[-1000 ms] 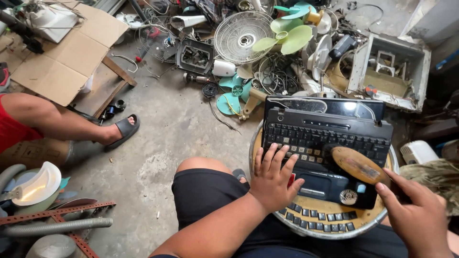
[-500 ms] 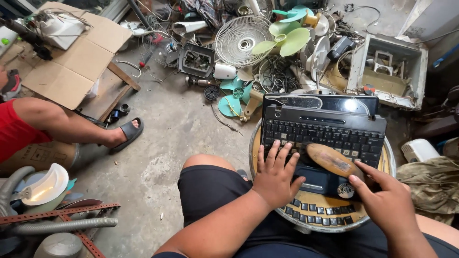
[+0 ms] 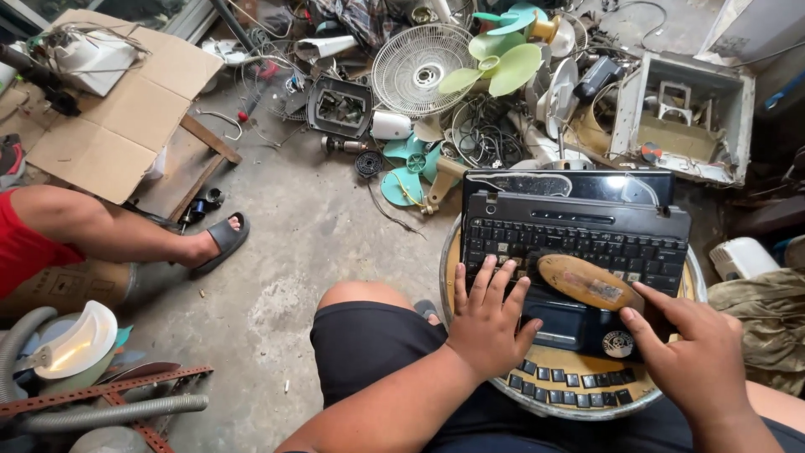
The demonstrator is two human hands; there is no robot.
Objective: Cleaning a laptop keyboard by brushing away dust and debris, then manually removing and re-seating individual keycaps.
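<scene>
An open black laptop (image 3: 579, 231) lies on a round stool top (image 3: 579, 394), over a second keyboard (image 3: 579, 379) that shows at the near edge. My left hand (image 3: 489, 315) rests flat on the laptop's left side, fingers spread across the keys. My right hand (image 3: 696, 356) holds the near end of a wooden brush (image 3: 587, 281) that lies across the keyboard and palm rest. A round sticker (image 3: 618, 344) sits on the palm rest by my right hand.
Scrap fan parts lie beyond the stool: a wire fan guard (image 3: 423, 67), green blades (image 3: 495, 67), cables, a white housing (image 3: 683, 117). Another person's leg with a sandal (image 3: 214, 243) stretches in from the left. Cardboard (image 3: 117, 117) lies at the upper left; hose and metal strips at the lower left.
My right hand and the brush have slid left and down across the laptop's keyboard. My left hand has stayed on the keys. The view has shifted slightly.
</scene>
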